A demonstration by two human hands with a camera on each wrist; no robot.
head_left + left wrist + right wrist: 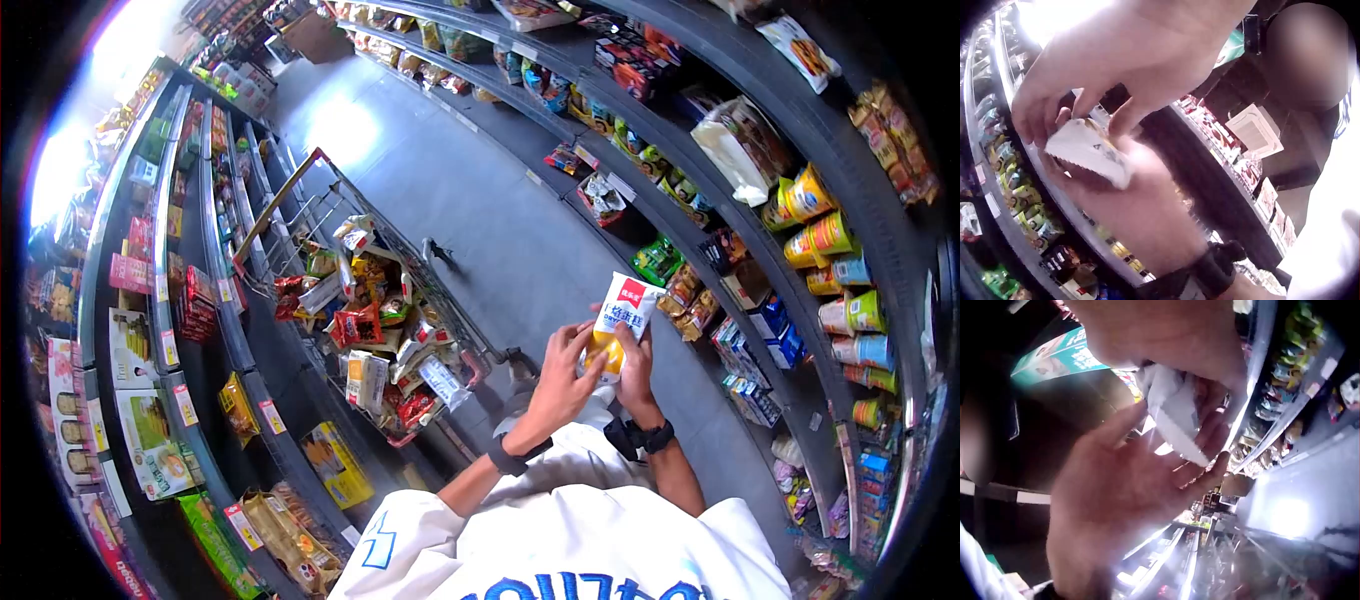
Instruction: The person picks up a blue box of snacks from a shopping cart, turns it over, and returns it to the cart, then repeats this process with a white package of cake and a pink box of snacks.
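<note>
A white and yellow snack packet (625, 308) with a red label is held upright in front of the person's body. The left hand (560, 378) has its fingers along the packet's left side and its thumb near the front. The right hand (634, 372) grips the lower right part, thumb over the front. In the left wrist view, the packet's white crimped end (1088, 153) shows between the left hand (1122, 56) and right hand (1138, 215). The right wrist view has the packet (1175, 415) between the right hand (1166, 334) and the open-palmed left hand (1116, 494).
A shopping cart (478, 350) heaped with packaged snacks stands to the left. Stocked shelves line both sides of the aisle, with boxes on the left shelf (178, 405) and yellow cups (805, 195) on the right. Grey floor (500, 215) runs between them.
</note>
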